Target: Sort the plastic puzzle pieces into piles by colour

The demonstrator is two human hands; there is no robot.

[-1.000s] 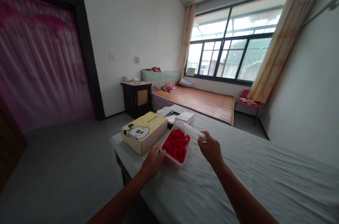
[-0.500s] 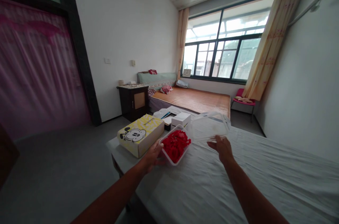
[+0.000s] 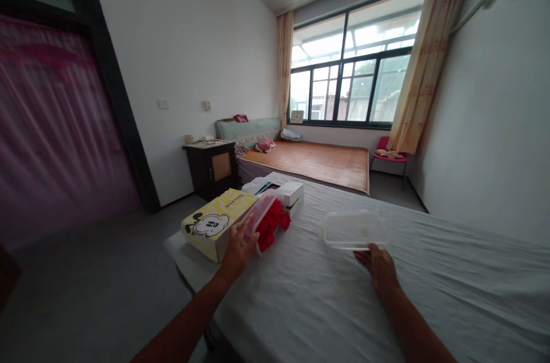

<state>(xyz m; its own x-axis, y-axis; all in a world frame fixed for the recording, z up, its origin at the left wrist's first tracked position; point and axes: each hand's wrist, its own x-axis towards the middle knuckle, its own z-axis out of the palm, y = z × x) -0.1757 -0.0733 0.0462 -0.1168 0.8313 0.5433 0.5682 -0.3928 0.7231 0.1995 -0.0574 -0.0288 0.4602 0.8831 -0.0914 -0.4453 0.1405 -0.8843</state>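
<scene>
My left hand (image 3: 239,245) grips the near left side of a clear plastic container (image 3: 260,211), which is tipped over to the right. Red pieces (image 3: 272,225) fill it and lean toward its lower side; their exact kind is too blurred to tell. My right hand (image 3: 378,264) pinches the near edge of a clear plastic lid (image 3: 354,230), held low above the grey-white cloth. The lid is apart from the container. Just left of the container stands a yellow and white cardboard box (image 3: 217,223) with a cartoon dog face.
Behind the container sit a white box (image 3: 291,197) and a dark-framed item (image 3: 271,188). A pale cloth (image 3: 318,294) covers the table, whose left edge is near the cardboard box. Beyond are a bed (image 3: 318,160), a dark cabinet (image 3: 210,168) and a pink chair (image 3: 384,148).
My left hand has tilted the container from flat to leaning right, with the red pieces sliding that way. My right hand has lowered the lid, bringing it nearer and flatter.
</scene>
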